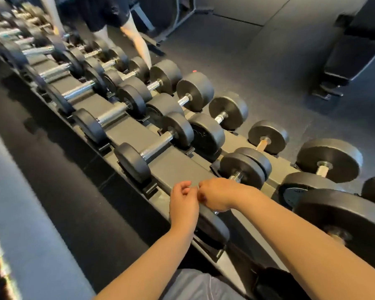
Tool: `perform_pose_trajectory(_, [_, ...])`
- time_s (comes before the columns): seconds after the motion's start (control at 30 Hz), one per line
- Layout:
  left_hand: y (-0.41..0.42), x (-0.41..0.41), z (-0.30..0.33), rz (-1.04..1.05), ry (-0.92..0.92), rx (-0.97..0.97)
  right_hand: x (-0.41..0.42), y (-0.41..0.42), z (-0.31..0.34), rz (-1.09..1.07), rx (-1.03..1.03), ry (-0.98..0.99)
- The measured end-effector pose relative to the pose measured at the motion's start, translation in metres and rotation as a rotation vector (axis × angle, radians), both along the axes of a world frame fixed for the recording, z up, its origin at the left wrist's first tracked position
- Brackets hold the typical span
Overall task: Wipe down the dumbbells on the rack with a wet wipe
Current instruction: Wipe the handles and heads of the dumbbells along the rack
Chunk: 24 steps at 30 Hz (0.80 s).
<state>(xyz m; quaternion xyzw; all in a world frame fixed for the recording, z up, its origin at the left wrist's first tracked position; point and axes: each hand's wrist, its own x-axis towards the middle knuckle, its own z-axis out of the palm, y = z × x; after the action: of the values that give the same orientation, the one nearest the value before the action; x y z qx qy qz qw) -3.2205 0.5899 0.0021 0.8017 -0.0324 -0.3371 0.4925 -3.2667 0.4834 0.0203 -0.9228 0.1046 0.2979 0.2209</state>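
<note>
A long black rack (182, 169) holds rows of black round-headed dumbbells with chrome handles. My right hand (217, 195) lies over the handle of the nearest dumbbell (243, 169) on the upper row, fingers curled down round it. That dumbbell's near head (214, 226) shows below my wrist. My left hand (183, 202) hovers just left of it, fingers loosely curled, fingertips meeting my right knuckles. No wipe shows in either hand; anything under my right palm is hidden.
Another person (108, 16) stands at the far end of the rack, one hand reaching down to a dumbbell (165, 76). A black bench (353, 53) stands on the dark floor at right. Bigger dumbbells (342, 215) sit to my right.
</note>
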Motion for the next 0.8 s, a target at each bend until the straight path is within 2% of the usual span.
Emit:
perform_pose_trajectory(0.17, [0.001,-0.017,0.002,0.166,0.160,-0.008,-0.021,-0.015,0.021,-0.034,0.279,-0.033])
perform_pose_trajectory(0.3, [-0.002,-0.023,0.005,0.230,0.094,-0.043,-0.022,-0.010,0.019,-0.027,0.225,-0.072])
perform_pose_trajectory(0.47, [-0.001,-0.045,0.006,0.174,-0.163,-0.075,-0.004,-0.004,0.014,0.049,0.136,-0.037])
perform_pose_trajectory(0.67, [-0.002,-0.043,0.003,0.242,-0.130,-0.172,-0.033,-0.014,0.006,-0.032,0.246,-0.222])
perform_pose_trajectory(0.8, [-0.004,-0.038,-0.002,0.259,-0.158,-0.178,-0.039,-0.008,0.003,0.005,0.172,-0.351])
